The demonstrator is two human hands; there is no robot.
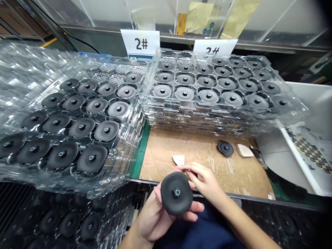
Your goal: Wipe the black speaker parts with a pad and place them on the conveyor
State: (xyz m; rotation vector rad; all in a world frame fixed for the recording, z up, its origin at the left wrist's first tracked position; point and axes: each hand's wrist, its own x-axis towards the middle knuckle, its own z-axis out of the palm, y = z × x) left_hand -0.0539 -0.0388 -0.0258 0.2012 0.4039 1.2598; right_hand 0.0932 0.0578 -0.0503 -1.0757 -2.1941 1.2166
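Note:
My left hand [155,218] holds a black rounded disc [169,200] with a short hollow stem at its middle, stem side facing me. Its thumb is at the disc's left edge, and other fingers show beneath and to the right. My right hand [203,178] is at the disc's far upper edge, fingers bent and pinched together; whatever lies between the fingertips is hidden. Just beyond those fingertips is a small white pointed piece [178,160]; I cannot tell whether they touch it. Another black disc [225,148] rests on the cardboard sheet [160,145].
Stacked clear plastic trays [168,107] of black discs stand at the back. More filled trays [111,176] stand at the left. A pale pointed pad [244,150] lies on the cardboard's right side. At far right, a white bin [298,166] holds a sheet of round dark stickers [311,152].

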